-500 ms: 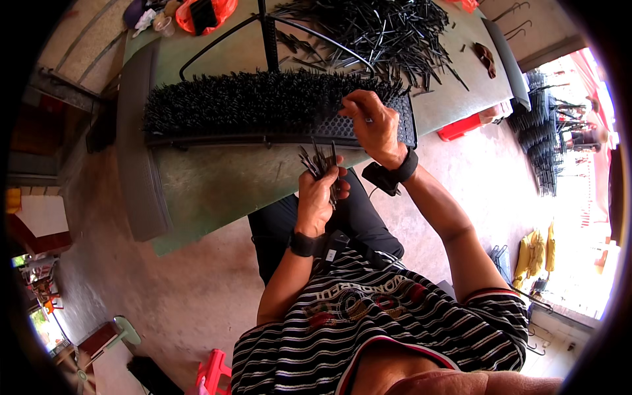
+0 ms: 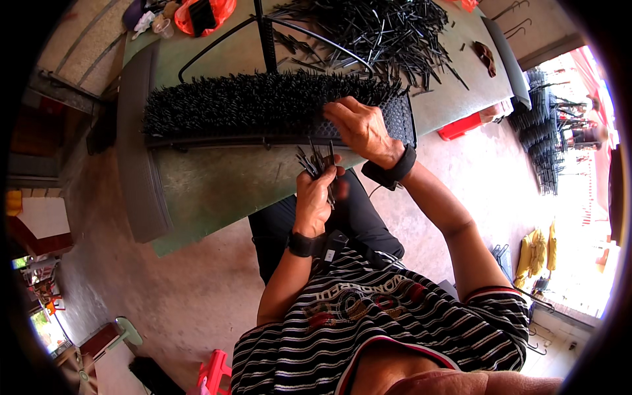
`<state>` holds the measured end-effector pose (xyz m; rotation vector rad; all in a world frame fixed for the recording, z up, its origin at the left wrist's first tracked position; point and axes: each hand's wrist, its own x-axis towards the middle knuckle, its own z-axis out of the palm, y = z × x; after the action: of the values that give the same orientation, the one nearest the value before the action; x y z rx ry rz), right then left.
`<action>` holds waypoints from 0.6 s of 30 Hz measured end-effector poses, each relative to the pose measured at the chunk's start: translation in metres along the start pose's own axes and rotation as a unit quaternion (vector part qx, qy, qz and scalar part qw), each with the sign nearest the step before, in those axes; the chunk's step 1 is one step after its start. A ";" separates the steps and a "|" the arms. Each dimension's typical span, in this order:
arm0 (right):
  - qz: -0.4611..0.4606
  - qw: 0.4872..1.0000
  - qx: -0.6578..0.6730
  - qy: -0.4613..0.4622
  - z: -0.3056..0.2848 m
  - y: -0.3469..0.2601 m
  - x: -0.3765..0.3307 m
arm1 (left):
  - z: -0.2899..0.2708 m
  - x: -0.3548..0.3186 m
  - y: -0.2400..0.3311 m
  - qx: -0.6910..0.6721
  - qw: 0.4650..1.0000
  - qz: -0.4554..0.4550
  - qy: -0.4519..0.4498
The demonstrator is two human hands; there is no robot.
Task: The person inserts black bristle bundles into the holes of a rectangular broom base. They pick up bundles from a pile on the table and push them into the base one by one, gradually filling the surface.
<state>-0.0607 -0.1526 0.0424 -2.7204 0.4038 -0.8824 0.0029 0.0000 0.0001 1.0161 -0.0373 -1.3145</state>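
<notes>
A long black perforated panel (image 2: 398, 122) lies along the table, most of its holes filled with dense upright black bristle-like sticks (image 2: 230, 105). Bare holes show at its right end. My left hand (image 2: 315, 197) is closed around a small bundle of thin black sticks (image 2: 318, 160), held below the panel's near edge with their tips pointing up and away. My right hand (image 2: 359, 128) reaches over the panel where the filled part meets the bare holes. Its fingers are pinched together at the bristles, and whatever is between them is hidden.
Loose black sticks (image 2: 388, 39) lie in a large pile behind the panel on the green tabletop (image 2: 217, 197). A black metal frame (image 2: 268, 43) rises behind the panel. An orange plastic bag (image 2: 214, 16) sits far left. A red stool (image 2: 214, 372) stands on the floor.
My right hand has moved left and slightly down over the panel, turning its back upward, with the fingertips now at the bristle edge. My left hand has barely moved with its bundle.
</notes>
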 end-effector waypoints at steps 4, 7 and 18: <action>-0.030 0.998 -0.018 -0.049 -0.012 -0.002 0.005 | 0.001 0.000 -0.002 0.025 1.000 -0.004 -0.008; -0.038 0.995 -0.039 -0.087 -0.013 0.002 0.013 | 0.003 -0.001 -0.003 0.032 0.999 -0.004 -0.014; -0.238 0.965 0.004 -0.113 -0.041 -0.031 -0.041 | -0.005 0.016 -0.011 -0.073 0.997 0.004 0.002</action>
<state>-0.1117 -0.1162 0.0624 -2.9146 -0.3140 -0.6543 0.0024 -0.0092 -0.0179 0.8937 0.0558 -1.2889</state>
